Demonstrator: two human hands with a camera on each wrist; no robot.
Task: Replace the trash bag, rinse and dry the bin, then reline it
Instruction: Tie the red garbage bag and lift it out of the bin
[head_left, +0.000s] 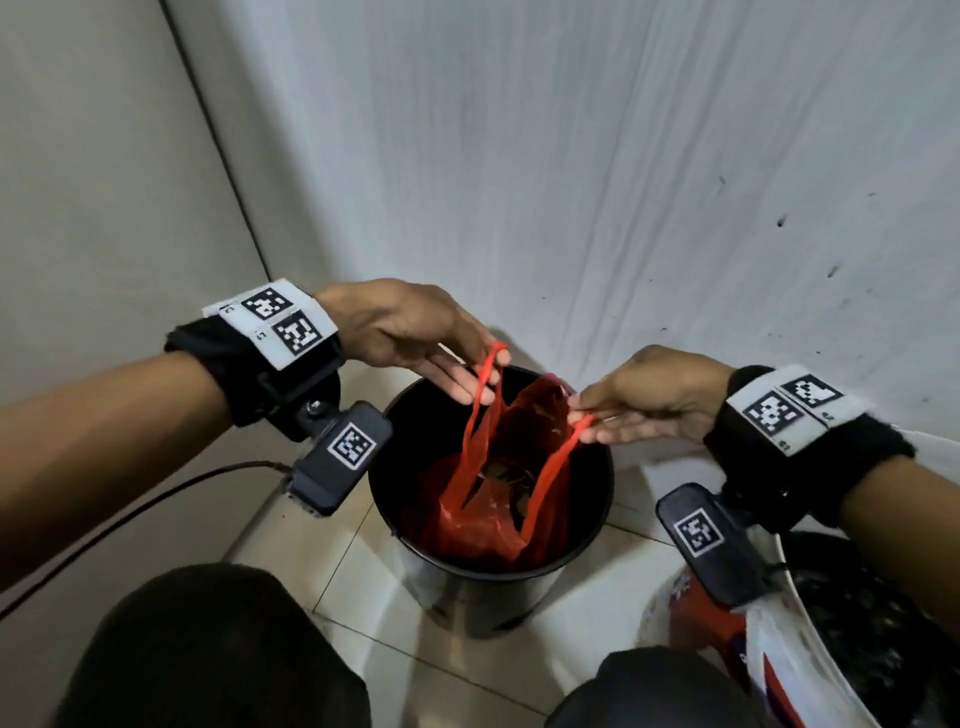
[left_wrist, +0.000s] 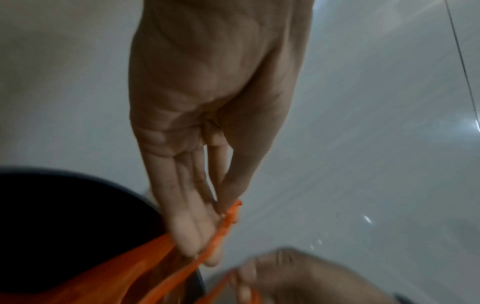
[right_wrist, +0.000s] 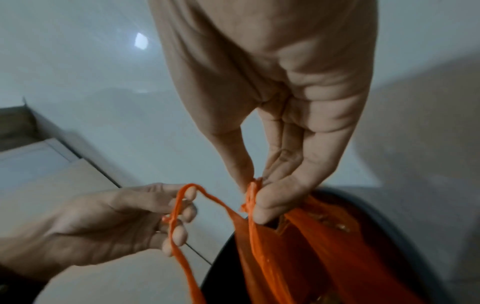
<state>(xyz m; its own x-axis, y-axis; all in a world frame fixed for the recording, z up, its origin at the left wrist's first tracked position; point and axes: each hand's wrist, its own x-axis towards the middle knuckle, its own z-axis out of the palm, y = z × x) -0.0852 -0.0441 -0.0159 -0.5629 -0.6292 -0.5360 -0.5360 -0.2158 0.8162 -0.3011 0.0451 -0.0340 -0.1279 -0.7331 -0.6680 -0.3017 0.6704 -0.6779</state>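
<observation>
A black round bin (head_left: 387, 467) stands on the tiled floor in a corner. Inside it is a red plastic bag (head_left: 483, 519) with trash in the bottom, its two loop handles pulled up above the rim. My left hand (head_left: 488, 371) pinches the left handle (head_left: 480, 410) between thumb and fingertips; the left wrist view shows this hand (left_wrist: 223, 209) holding the strap (left_wrist: 221, 232). My right hand (head_left: 582, 415) pinches the right handle (head_left: 553, 467); in the right wrist view this hand (right_wrist: 254, 191) holds the strap above the bag (right_wrist: 298, 257). The two hands are a short way apart over the bin.
A white wall (head_left: 623, 182) rises behind the bin and a beige panel (head_left: 104, 182) stands to the left. A white and red printed bag (head_left: 769, 649) with dark contents sits at the lower right. A black cable (head_left: 130, 514) runs along the left. My knees are at the bottom edge.
</observation>
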